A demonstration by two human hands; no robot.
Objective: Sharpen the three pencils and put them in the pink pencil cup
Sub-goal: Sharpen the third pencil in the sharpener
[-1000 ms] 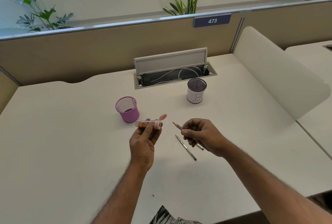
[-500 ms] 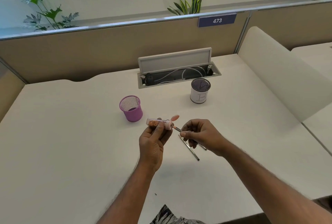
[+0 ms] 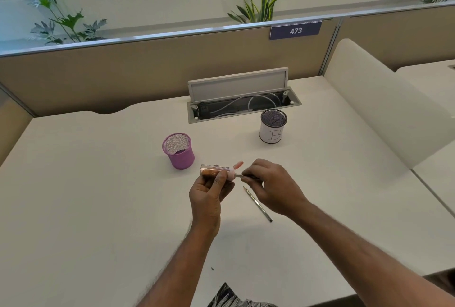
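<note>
In the last second my right hand has pushed the pencil it pinches into the sharpener, which my left hand grips near the pink cup. I judge sharpening is just starting. A second pencil lies on the worktop. The third is hidden, perhaps under my right hand.
</note>
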